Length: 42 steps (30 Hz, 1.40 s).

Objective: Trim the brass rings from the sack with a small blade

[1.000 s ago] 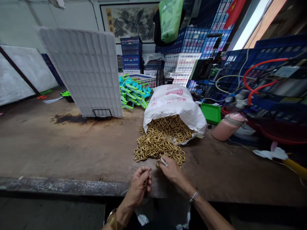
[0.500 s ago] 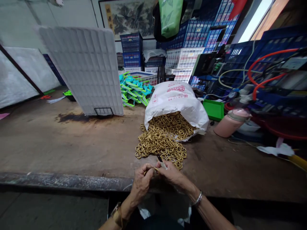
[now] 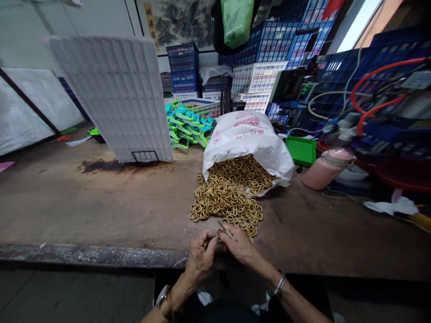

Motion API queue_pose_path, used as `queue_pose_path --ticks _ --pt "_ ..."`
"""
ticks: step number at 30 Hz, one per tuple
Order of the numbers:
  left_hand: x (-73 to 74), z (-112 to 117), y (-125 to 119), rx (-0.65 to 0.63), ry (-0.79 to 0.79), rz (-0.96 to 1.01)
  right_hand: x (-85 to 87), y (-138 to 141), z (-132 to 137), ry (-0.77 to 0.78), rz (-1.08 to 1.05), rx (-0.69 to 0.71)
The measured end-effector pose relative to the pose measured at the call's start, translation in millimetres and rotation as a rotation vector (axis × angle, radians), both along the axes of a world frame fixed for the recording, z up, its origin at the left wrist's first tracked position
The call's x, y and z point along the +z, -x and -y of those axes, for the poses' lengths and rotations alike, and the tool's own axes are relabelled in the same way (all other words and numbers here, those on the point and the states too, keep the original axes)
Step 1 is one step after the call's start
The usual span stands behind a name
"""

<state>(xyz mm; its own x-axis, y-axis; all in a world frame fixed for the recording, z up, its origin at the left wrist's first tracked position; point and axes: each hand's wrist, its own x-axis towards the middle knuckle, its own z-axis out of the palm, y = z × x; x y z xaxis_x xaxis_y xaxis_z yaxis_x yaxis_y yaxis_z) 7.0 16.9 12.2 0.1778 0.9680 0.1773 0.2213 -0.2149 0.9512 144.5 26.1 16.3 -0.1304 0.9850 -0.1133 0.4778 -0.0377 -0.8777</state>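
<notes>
Near the front edge of the table, my left hand [image 3: 200,255] is closed on a brass-coloured ring [image 3: 206,245], most of it covered by the fingers. Right beside it, my right hand [image 3: 241,246] grips a small knife [image 3: 226,231], a thin flat strip that sticks out between thumb and fingers. The two hands meet at the fingertips. Just beyond them lies a pile of loose rings [image 3: 222,202], spilling from the mouth of a white woven sack [image 3: 242,139] that rests on its side.
A tall white padded panel [image 3: 117,98] stands on the wooden table [image 3: 141,206] at left. Teal and green plastic pieces [image 3: 188,125] lie behind it. To the right are a green tray [image 3: 301,150] and a pink bottle [image 3: 325,170]. Stacked crates [image 3: 259,80] fill the back.
The knife in my right hand has turned, now showing a thin edge instead of its flat side. The ring has become more hidden in my left fingers. The camera view has shifted slightly.
</notes>
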Motion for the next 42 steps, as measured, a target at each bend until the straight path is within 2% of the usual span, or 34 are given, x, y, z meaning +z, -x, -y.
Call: queue_pose_path --ticks 4,6,9,11,13,16,19,23,27,33,36,39,42 --pt "5.9 0.7 1.2 -0.02 0.141 0.107 -5.3 2.1 0.4 0.042 -0.052 0.029" --pt "8.2 0.8 2.0 -0.057 0.295 0.203 -7.5 3.1 0.3 0.042 -0.069 0.02" --pt "7.4 1.0 4.2 -0.177 0.563 0.358 -8.2 3.3 -0.6 0.025 -0.071 0.01" --pt "4.6 1.4 5.7 -0.235 0.662 0.451 -7.2 2.2 -1.5 0.009 -0.062 0.003" --pt "1.4 1.9 6.5 -0.236 0.683 0.51 -6.1 0.2 -2.0 -0.005 -0.026 -0.024" --pt "-1.3 2.4 6.0 -0.185 0.654 0.5 -6.0 -2.6 -0.1 -0.089 0.149 -0.057" --pt "-0.7 1.9 4.3 -0.147 0.629 0.461 -7.5 -3.1 5.8 -0.165 0.327 0.027" --pt "-0.6 1.1 3.0 -0.131 0.593 0.415 -9.9 -0.9 13.8 -0.156 0.458 0.139" --pt "-3.3 1.8 3.7 -0.118 0.544 0.39 -13.1 0.8 15.7 -0.159 0.598 0.178" --pt "3.3 10.1 6.7 -0.167 0.613 0.431 -11.7 -7.9 6.6 -0.139 0.778 0.06" --pt "5.8 14.5 6.2 -0.219 0.679 0.547 -9.7 -18.3 -1.7 -0.165 0.819 -0.026" --pt "3.1 15.2 4.3 -0.203 0.741 0.683 -10.1 -21.7 -9.0 -0.225 0.829 -0.08" --pt "-0.3 13.7 4.0 -0.182 0.745 0.729 -13.1 -16.0 -14.2 -0.254 0.857 -0.102"
